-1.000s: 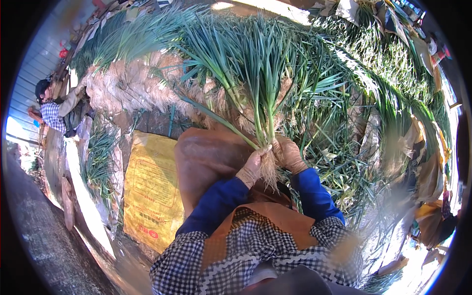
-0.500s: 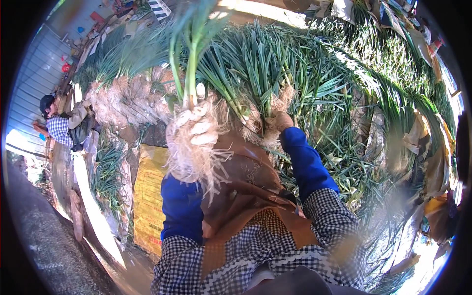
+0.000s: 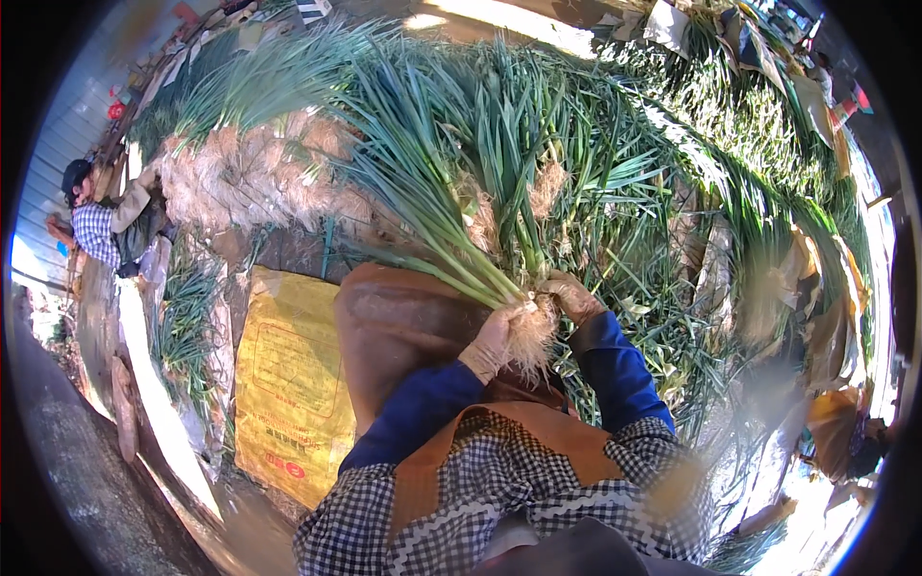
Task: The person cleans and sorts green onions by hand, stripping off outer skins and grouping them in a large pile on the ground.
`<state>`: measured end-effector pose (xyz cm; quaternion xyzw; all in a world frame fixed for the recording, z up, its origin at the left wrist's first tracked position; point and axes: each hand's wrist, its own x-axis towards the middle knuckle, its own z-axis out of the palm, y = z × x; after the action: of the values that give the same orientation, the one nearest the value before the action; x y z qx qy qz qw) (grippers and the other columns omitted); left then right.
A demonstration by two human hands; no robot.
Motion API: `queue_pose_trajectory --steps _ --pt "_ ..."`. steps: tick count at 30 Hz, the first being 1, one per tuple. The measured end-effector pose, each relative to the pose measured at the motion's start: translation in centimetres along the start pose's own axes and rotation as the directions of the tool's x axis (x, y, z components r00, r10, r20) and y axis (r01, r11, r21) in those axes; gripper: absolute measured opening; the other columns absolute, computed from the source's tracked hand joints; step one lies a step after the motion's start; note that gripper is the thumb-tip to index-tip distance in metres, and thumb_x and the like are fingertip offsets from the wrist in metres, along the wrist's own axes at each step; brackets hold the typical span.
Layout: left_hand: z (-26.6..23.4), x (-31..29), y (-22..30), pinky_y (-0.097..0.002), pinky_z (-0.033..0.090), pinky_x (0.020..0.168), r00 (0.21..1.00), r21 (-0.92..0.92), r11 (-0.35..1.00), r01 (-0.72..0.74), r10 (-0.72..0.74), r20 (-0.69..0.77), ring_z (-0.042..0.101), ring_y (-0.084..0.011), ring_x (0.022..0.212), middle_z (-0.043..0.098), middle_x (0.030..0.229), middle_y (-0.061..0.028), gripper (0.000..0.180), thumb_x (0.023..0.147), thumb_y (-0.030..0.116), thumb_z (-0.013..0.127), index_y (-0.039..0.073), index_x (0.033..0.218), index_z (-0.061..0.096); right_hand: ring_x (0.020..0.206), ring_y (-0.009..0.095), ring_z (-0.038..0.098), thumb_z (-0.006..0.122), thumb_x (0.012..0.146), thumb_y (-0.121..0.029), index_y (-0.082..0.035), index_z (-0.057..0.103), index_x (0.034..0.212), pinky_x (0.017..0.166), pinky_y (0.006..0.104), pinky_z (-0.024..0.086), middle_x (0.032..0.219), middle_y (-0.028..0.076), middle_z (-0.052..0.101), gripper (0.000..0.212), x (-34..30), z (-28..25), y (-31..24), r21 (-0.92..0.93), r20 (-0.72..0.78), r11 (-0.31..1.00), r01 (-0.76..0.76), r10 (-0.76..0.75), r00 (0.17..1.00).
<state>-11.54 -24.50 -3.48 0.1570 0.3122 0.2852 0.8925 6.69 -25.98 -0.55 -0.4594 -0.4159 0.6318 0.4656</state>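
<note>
While a co-worker (image 3: 93, 226) in dark cap and checked top leans in at far left, arms reaching toward the plant row, a short wooden log (image 3: 124, 408) lies below, near a small pile of green plants (image 3: 187, 322). Next, a long row of pale fibrous roots (image 3: 254, 173), leaves pointing up and away from the person. Yellow sack (image 3: 293, 374) with printing lies flat below that row, just beside the knee, which is under a brown cover (image 3: 394, 312). Then the left forearm in a blue sleeve (image 3: 418, 413), coming up from lower left. Bundle of long-leaved plants (image 3: 466, 264) slants from upper left down to the hands, over the brown cover, roots at the near end; its leaf tips merge with greenery behind. Left hand (image 3: 490, 344) wrapped round the bundle's base, fingers closed on the stems just above the roots. Root tuft (image 3: 531, 341) hangs between the hands, pointing at the person. Right hand (image 3: 573, 296) at the other side of that base, fingers curled inward by the roots; cannot tell whether they pinch anything. Right forearm also blue-sleeved, tilted. Farther right, loose green plants (image 3: 639, 245) spread over the ground, a denser leafy heap (image 3: 759, 163) above, and at far right an orange-brown item (image 3: 834, 427), kind unclear
</note>
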Motion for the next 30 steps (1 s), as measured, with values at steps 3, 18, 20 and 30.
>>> queue_pose_trajectory --steps 3,18,20,30 --pt "2.5 0.2 -0.9 -0.0282 0.048 0.070 0.993 0.049 0.994 0.097 -0.100 0.064 0.057 -0.0170 0.076 0.059 0.088 -0.0098 0.024 0.083 0.008 0.047 -0.006 0.102 0.053 0.079 0.024 0.058 0.060 0.075 -0.043 0.003 0.059 0.092 0.074 0.0338 0.045 0.086 0.012 0.062 0.049 2.9 -3.1 3.3 -0.495 -0.319 0.865 -0.087 -0.088 0.944" --pt "-0.2 2.1 -2.8 -0.0322 0.047 0.081 0.998 -0.169 0.985 -0.016 0.025 0.050 0.057 -0.0220 0.091 0.058 0.099 -0.0126 0.029 0.083 0.011 0.049 -0.004 0.107 0.051 0.059 0.020 0.055 0.049 0.088 -0.035 -0.005 0.060 0.090 0.054 0.0302 0.042 0.070 0.009 0.059 0.032 0.3 1.7 -0.5 -0.730 -0.449 0.682 -0.043 -0.430 0.783" --pt "-0.3 1.9 -2.5 -0.0327 0.047 0.079 0.991 -0.107 0.994 -0.018 0.033 0.133 0.057 -0.0230 0.091 0.058 0.099 -0.0139 0.031 0.085 0.014 0.047 -0.005 0.110 0.050 0.059 0.014 0.052 0.049 0.088 -0.033 -0.004 0.059 0.090 0.053 0.0261 0.041 0.070 0.004 0.057 0.032 1.2 1.3 -1.3 -0.775 -0.456 0.607 -0.176 -0.345 0.820" --pt "0.5 0.9 -1.5 -0.0280 0.049 0.072 0.992 -0.237 0.969 0.064 -0.035 0.125 0.058 -0.0182 0.080 0.059 0.092 -0.0121 0.024 0.086 0.013 0.046 -0.004 0.100 0.055 0.053 0.008 0.047 0.050 0.088 -0.021 -0.005 0.053 0.079 0.045 0.0182 0.037 0.064 0.001 0.051 0.018 -8.4 4.7 -5.1 -0.104 -0.010 0.982 0.159 -0.161 0.987"
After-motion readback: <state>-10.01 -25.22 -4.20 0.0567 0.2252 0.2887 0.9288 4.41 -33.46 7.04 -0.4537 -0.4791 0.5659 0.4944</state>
